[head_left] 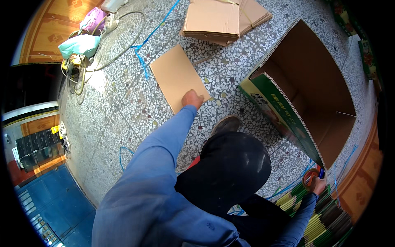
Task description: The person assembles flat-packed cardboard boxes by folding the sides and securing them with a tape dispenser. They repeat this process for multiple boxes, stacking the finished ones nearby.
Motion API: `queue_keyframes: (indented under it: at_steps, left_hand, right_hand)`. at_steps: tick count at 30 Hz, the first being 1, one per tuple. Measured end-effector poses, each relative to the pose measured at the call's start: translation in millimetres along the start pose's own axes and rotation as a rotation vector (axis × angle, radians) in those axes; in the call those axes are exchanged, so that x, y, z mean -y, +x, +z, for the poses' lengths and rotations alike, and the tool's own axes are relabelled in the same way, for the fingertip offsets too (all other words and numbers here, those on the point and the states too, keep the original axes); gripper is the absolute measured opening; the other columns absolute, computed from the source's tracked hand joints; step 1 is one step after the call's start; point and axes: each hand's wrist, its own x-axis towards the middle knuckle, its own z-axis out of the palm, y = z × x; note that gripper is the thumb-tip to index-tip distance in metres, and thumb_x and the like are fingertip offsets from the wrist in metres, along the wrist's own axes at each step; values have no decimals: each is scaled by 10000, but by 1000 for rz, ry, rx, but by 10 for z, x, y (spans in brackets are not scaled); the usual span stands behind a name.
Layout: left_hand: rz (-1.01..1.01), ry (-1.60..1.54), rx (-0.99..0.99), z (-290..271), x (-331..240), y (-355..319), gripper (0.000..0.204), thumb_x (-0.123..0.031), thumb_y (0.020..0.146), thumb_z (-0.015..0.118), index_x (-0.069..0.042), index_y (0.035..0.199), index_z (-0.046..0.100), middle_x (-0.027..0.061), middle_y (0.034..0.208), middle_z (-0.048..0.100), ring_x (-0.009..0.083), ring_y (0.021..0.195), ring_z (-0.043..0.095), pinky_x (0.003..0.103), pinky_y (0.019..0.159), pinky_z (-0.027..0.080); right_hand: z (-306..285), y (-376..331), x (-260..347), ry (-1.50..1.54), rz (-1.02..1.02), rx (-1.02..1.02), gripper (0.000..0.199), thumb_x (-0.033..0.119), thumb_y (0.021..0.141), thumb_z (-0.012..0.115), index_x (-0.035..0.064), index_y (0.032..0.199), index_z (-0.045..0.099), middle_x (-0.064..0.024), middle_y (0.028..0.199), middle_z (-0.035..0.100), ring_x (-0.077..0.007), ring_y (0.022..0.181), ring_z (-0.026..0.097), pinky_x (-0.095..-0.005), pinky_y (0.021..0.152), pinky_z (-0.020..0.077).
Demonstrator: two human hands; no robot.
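the right hand grips a tape roll low by the striped stack, beside the open carton. further out, the left hand presses closed fingers on the near edge of a flat cardboard sheet on the floor.

One open carton, one cardboard sheet

Matt brown cardboard sheet; speckled stone floor — smooth; corrugated cardboard box.
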Motion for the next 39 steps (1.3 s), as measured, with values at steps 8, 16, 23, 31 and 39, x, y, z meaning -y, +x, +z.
queue_keyframes:
  at_steps: [8, 16, 23, 31, 39]
  left_hand:
    - [-127, 5, 204, 34, -446, 105, 352, -302, 721, 672, -7, 907, 714, 210, 981, 684, 353, 955, 654, 412, 839, 519]
    - [-154, -49, 138, 209, -462, 162, 316, -265, 734, 649, -3, 900, 711, 228, 979, 679, 374, 960, 650, 414, 854, 513]
    - [-134, -253, 208, -97, -147, 260, 371, -254, 715, 624, 57, 907, 691, 291, 944, 662, 412, 944, 645, 419, 836, 508]
    - [-94, -633, 233, -1500, 64, -270, 222, -128, 739, 587, 87, 702, 626, 170, 627, 629, 243, 471, 585, 355, 442, 434]
    - [59, -999, 268, -3453, -149, -1344, 148, -86, 777, 571, -14, 648, 580, 62, 566, 560, 123, 425, 494, 252, 399, 389]
  right_hand:
    - [-28, -26, 75, 14, -104, 17, 618, 131, 719, 582, 93, 1333, 525, -203, 1048, 667, -376, 920, 629, -414, 796, 457]
    - [69, 97, -177, 7, -56, 21, 567, 135, 718, 566, 88, 1283, 561, -188, 1070, 664, -387, 960, 618, -423, 812, 454]
    - [-31, 78, -9, 57, -50, 27, 544, 142, 702, 568, 74, 1242, 588, -187, 1051, 667, -367, 952, 624, -424, 814, 455]
    - [43, 197, -81, 202, -114, 10, 512, 123, 662, 575, 62, 1169, 618, -173, 952, 684, -362, 885, 639, -405, 796, 469]
    - [-218, 130, 14, 319, -117, -86, 373, 187, 698, 648, 49, 1043, 628, -235, 907, 668, -414, 854, 638, -462, 738, 483]
